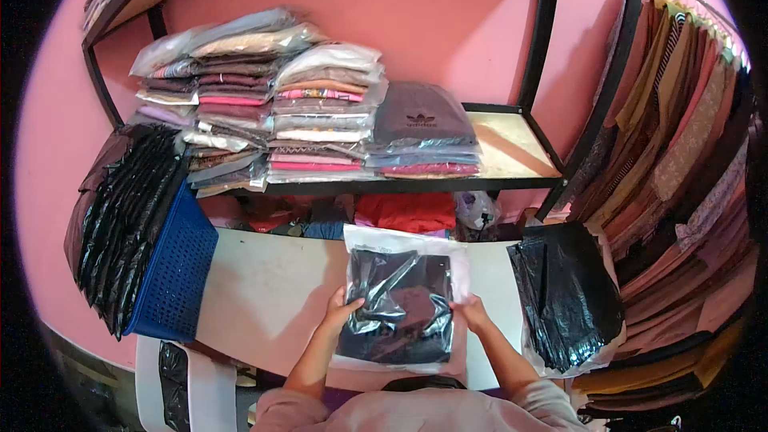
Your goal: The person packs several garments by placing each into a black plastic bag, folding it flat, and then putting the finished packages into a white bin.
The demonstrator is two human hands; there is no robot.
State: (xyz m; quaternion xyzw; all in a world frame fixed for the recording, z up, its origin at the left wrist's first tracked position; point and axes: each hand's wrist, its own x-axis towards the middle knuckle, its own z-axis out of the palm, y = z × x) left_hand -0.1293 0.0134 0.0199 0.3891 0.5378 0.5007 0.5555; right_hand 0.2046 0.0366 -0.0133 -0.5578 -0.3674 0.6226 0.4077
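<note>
A dark folded garment [412, 304] in a clear plastic bag with a white border [406, 240] is in front of me over the table. My left hand [342, 306] grips its left edge, the thumb on top. At the opposite edge, my right hand [470, 312] pinches the bag the same way. Glare off the plastic hides part of the garment, and faint lettering shows near its lower end. The fingers under the package are hidden.
White table [256, 280]; blue basket [178, 268] of black plastic packages [128, 232] at left. Black plastic bags [568, 296] lie at right. Behind, a black-framed shelf [400, 185] bears stacks of bagged clothes [320, 120]. Hanging garments [680, 144] line the right side.
</note>
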